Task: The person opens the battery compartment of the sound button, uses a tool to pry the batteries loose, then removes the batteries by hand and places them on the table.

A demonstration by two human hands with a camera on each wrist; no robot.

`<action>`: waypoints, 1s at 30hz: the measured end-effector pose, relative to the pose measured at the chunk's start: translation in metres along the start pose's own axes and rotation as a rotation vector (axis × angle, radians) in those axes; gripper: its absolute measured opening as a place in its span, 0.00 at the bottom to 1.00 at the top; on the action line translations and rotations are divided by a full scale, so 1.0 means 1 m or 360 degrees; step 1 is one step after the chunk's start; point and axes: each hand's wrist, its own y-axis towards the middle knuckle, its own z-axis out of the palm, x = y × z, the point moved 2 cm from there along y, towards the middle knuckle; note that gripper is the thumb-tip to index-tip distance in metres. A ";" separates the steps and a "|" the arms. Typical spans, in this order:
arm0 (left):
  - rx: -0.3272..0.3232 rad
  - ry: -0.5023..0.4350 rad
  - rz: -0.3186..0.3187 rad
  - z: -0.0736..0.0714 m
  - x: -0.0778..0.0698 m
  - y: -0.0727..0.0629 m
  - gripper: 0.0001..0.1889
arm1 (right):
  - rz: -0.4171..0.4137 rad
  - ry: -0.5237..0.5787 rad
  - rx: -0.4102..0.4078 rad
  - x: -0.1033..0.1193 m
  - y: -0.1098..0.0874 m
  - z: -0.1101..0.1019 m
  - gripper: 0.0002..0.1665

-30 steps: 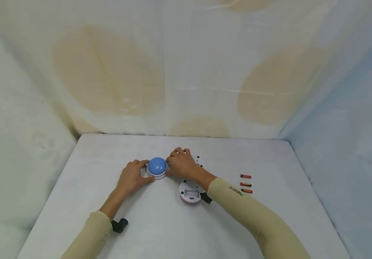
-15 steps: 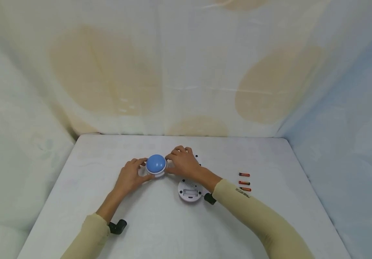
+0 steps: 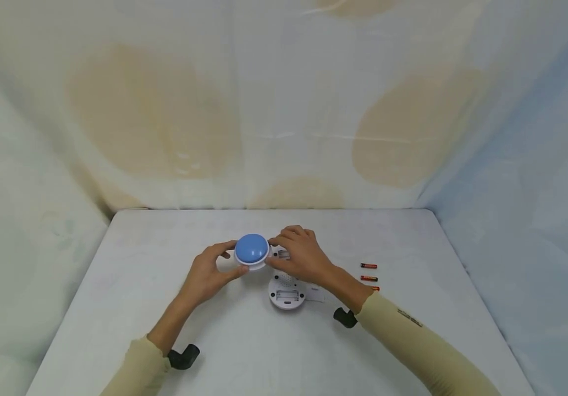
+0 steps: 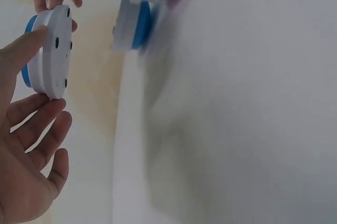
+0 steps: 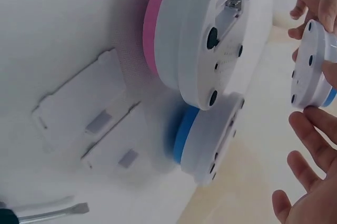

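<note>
A round white push button with a blue dome [image 3: 251, 248] is held above the table, dome up. My left hand [image 3: 207, 278] grips its left rim between thumb and fingers. My right hand [image 3: 303, 256] pinches the opposite rim. Dark feet or screw holes dot its white underside [image 4: 58, 56] in the left wrist view. Two more push buttons lie dome down near my right hand. The nearer is a pink-domed button [image 5: 184, 40] with an exposed battery slot; behind it lies a blue-domed button [image 5: 205, 140].
Three small red-and-black batteries [image 3: 369, 278] lie in a column at the right, the lowest partly behind my sleeve. Two white battery covers [image 5: 87, 95] lie beside the upturned buttons. A screwdriver [image 5: 52, 212] shows at the lower left of the right wrist view.
Both hands have raised the blue-domed push button off the table and carried it rightward. With the right forearm shifted right, a battery cover now shows; the upturned buttons stay put.
</note>
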 end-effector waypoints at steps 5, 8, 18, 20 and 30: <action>-0.0058 -0.0057 0.0026 -0.001 -0.013 -0.002 0.39 | -0.0051 0.0149 -0.0134 0.000 -0.015 -0.013 0.29; -0.0076 -0.0087 0.0052 0.000 -0.019 -0.003 0.39 | -0.0090 0.0218 -0.0220 -0.001 -0.021 -0.020 0.28; -0.0144 -0.0244 0.0081 -0.004 -0.037 -0.005 0.30 | -0.0180 0.0313 -0.0393 -0.004 -0.034 -0.032 0.32; -0.0141 -0.0256 0.0064 -0.004 -0.040 -0.005 0.29 | -0.0182 0.0316 -0.0424 -0.005 -0.035 -0.032 0.32; -0.0099 -0.0344 0.0077 0.001 -0.048 -0.011 0.25 | -0.0170 0.0384 -0.0575 -0.004 -0.049 -0.032 0.26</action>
